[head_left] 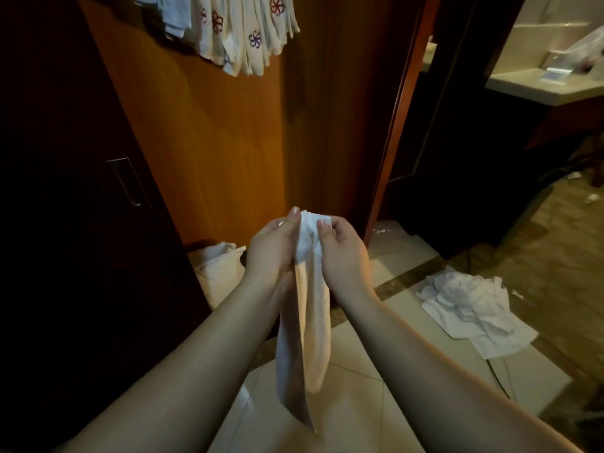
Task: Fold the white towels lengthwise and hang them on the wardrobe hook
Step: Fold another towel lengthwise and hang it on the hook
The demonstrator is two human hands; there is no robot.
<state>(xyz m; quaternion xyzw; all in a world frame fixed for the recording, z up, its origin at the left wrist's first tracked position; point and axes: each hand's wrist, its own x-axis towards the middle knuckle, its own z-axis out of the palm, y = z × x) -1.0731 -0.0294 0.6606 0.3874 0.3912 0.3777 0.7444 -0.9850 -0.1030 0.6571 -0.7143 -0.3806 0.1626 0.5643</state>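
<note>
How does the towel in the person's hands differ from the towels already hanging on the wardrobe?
The held towel is plain white; the hanging towels carry red and purple flower motifs. The held towel is a single piece gripped at its top by the left hand and right hand; the hanging towels form a bunch against the wardrobe panel. Both are pale and hang in long narrow folds.

Room lying dim, warm yellowish cast throughout. Light falling brightest on orange wardrobe panel (209, 152), fading toward its lower edge. Dark door (65, 223) at left sinking into near-black, detail lost. Pale counter (539, 83) at upper right glowing, slightly washed out. Wide-angle lens bending straight lines near edges. Forearms at bottom softening, blurring. Hanging towels (242, 31) at top edge smearing slightly.
</note>
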